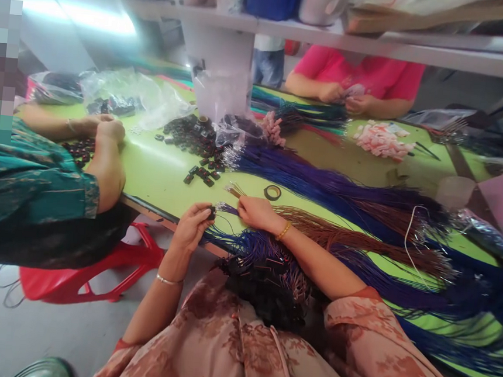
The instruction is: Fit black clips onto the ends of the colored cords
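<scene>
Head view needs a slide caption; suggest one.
Left hand pinches a small black part; right hand holds brown wire ends.

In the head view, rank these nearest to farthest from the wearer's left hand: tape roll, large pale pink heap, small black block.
1. Small black block: held in the left hand.
2. Tape roll: on the table, just beyond the right hand.
3. Large pale pink heap: far side, to the right.

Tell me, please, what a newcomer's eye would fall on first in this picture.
Probably the long blue and purple wires across the green table, beyond the right hand. A co-worker's pink shirt at the far side and the red stool at lower left likely come next. Near the middle, the fingers of the left hand hold a small black piece.
</scene>
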Motion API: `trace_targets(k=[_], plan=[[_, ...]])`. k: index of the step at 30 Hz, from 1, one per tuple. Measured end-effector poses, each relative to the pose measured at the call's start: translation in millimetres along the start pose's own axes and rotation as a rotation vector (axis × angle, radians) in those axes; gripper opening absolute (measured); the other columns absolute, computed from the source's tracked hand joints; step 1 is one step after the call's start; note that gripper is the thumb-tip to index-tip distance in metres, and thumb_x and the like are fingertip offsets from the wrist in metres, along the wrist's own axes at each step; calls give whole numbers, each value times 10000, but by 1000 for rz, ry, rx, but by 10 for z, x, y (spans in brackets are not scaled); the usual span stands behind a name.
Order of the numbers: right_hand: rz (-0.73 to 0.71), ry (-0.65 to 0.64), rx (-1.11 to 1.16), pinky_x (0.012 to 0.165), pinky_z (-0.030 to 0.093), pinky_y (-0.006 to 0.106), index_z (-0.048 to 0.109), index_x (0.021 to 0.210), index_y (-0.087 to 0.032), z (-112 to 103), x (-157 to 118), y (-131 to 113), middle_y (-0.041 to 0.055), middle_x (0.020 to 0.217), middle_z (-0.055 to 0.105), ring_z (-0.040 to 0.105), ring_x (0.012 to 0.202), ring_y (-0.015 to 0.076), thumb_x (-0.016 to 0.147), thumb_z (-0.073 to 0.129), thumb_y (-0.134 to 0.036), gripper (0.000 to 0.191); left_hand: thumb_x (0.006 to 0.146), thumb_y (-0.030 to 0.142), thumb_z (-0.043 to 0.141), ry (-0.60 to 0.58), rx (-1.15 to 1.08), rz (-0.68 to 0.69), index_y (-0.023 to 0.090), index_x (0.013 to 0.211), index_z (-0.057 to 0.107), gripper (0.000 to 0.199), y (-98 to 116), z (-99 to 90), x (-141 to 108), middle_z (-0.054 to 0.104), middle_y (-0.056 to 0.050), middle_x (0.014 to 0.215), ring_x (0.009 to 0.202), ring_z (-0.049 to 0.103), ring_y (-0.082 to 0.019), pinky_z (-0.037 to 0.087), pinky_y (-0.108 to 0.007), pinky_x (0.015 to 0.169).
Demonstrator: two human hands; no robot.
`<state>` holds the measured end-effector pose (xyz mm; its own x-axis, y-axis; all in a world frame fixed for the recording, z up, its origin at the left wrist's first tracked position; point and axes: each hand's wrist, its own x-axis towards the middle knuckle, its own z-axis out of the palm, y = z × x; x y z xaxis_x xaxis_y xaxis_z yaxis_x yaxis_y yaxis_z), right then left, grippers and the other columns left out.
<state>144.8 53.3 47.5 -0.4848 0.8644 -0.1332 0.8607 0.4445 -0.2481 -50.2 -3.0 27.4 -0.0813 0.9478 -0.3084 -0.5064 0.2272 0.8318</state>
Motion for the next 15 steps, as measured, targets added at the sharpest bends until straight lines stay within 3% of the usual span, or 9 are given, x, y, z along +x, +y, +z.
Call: trace_targets(k=[7, 10, 15], plan=[[3, -31, -18, 666, 369, 297, 604, 1004, -150, -28, -15, -19, 145, 986, 693, 629, 818, 234, 920, 395, -233, 240, 615, 152, 780, 8, -25, 1, 121, 845, 660, 261, -12, 38, -12, 647, -11, 749, 626, 618, -82, 531, -176, 578], [36, 37, 46, 649, 353, 289, 580, 1032, -138, -52, -39, -1, 143, 940, 691, 608, 755, 211, 929, 386, -246, 245, 635, 153, 773, -4, -26, 0, 120, 861, 655, 257, -36, 45, -7, 646, -16, 759, 636, 618, -83, 527, -184, 597], [-37, 188, 372, 609, 326, 241, 599, 873, -160, -21, 0, 12, 37, 764, 651, 528, 657, 138, 850, 478, -225, 139, 657, 157, 761, -16, -42, -10, 134, 876, 653, 244, -99, 82, 7, 646, -13, 797, 669, 612, -84, 511, -190, 614]])
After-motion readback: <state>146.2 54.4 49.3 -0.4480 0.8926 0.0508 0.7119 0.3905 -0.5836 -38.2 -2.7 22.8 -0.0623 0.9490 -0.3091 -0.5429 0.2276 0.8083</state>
